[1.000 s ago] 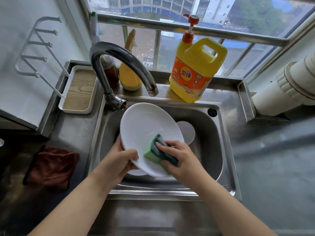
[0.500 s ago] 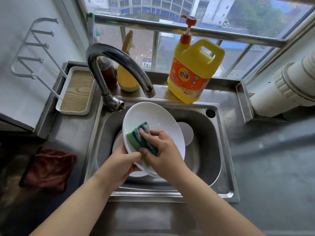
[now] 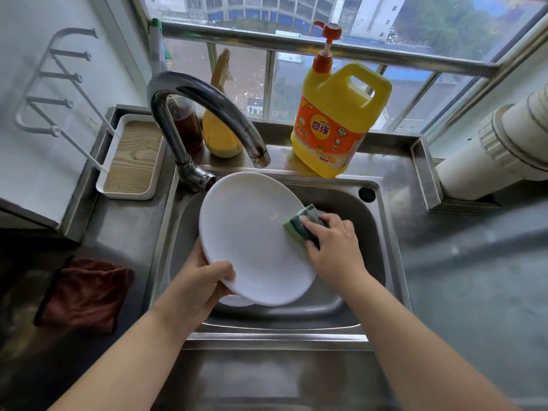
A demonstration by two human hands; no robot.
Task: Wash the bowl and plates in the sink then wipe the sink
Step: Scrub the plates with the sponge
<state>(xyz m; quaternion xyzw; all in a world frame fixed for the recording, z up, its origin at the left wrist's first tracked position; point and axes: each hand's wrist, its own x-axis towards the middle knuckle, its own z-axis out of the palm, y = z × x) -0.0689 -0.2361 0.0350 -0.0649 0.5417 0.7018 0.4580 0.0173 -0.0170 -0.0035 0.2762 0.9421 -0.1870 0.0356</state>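
A white plate (image 3: 252,232) is held tilted over the sink (image 3: 382,232), its face turned up toward the camera and its far rim just below the tap (image 3: 207,114). The left hand (image 3: 204,280) grips the plate's near-left rim, thumb lying over the front of the rim and the fingers hidden behind it; the forearm runs in from the lower left. The right hand (image 3: 335,247) is at the plate's right edge, palm down, fingers curled over a green sponge (image 3: 305,223) and pressing it against the rim there; its forearm comes in from the lower right. Part of another white dish (image 3: 234,301) shows under the plate's near edge, down in the basin. Behind the sink stands a yellow soap jug (image 3: 338,120) near the window bars, and a dark red cloth (image 3: 86,292) lies on the counter to the left.
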